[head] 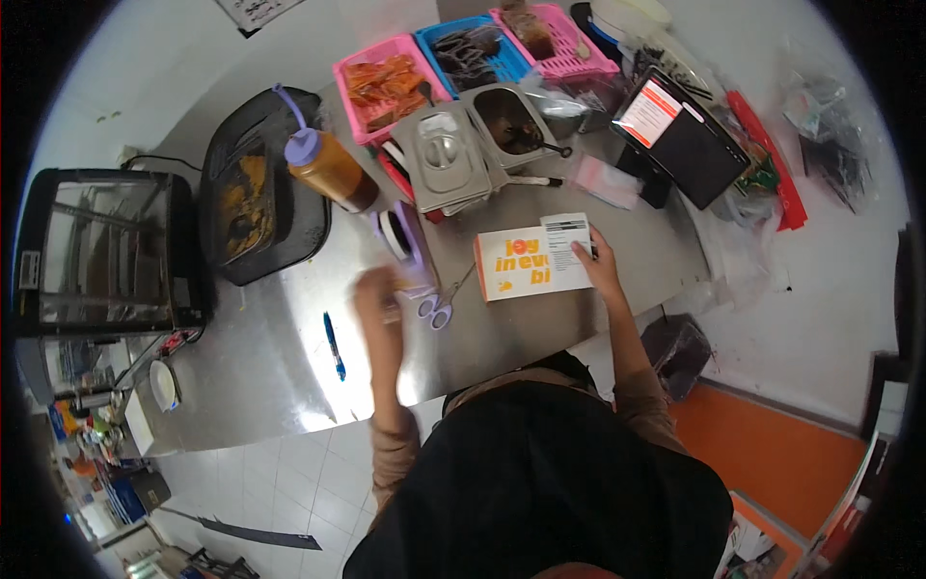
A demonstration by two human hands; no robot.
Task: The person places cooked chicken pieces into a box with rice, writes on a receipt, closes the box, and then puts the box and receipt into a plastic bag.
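Observation:
On the steel table before me lies a white and orange cardboard box (515,279) with yellow printed words on its lid. My right hand (599,266) grips the box's right end, its thumb pressing a printed paper slip (566,237) onto the lid. The slip sticks out past the box's far edge. My left hand (379,293) is blurred beside the front end of a purple tape dispenser (411,242); whether it holds a piece of tape cannot be made out. Purple-handled scissors (436,313) lie between the dispenser and the box. A blue pen (333,347) rests left of my left hand.
A sauce bottle (329,170) stands beside a black tray (304,242). Steel food pans (445,163) and pink (346,94) and blue baskets (427,43) line the back. A tablet (684,141) on a stand is at right, a glass-fronted display warmer (108,253) at left.

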